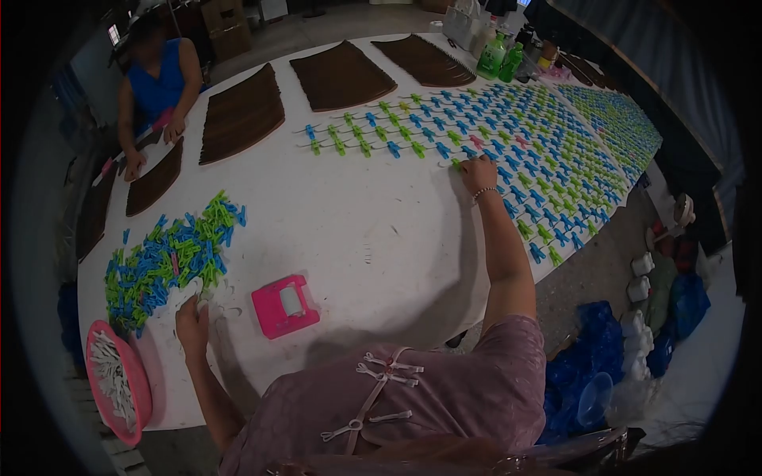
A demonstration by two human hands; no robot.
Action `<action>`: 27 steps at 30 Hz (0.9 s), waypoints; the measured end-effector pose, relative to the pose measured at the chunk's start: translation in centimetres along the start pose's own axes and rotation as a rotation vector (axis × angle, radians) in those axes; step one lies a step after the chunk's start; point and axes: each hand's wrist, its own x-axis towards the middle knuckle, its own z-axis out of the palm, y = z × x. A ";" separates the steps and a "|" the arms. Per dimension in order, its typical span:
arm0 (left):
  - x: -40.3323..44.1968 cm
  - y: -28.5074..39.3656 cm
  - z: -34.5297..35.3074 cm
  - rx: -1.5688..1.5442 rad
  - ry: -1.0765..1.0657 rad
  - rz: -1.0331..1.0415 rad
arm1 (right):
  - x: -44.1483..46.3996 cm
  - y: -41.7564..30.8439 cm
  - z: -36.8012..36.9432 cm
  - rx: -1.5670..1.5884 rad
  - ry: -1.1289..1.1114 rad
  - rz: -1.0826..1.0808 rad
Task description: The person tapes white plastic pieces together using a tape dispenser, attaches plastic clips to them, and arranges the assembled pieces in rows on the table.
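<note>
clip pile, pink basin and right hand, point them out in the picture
Clip pile (189, 252), head view, middle of the heap.
Pink basin (138, 379), head view, right side of its wall.
Right hand (479, 173), head view, back of the hand.

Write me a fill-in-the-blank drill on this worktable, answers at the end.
1. The right hand has a beaded ____ at its wrist.
2. Between the loose heap and the laid-out rows of clips, the left hand is nearer the ____.
3. The basin holding white pieces is ____.

Missing words: bracelet; heap; pink.
</note>
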 end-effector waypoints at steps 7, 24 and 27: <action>1.3 -0.6 1.2 0.050 0.157 0.198 | -1.7 -3.4 -1.4 0.050 0.256 -0.072; -0.6 13.0 -3.4 -1.266 0.044 0.018 | -14.0 -27.8 -10.8 0.982 0.093 -0.727; -1.3 14.5 -2.2 -1.301 0.009 -0.024 | -16.6 -30.4 -12.4 1.067 0.089 -0.792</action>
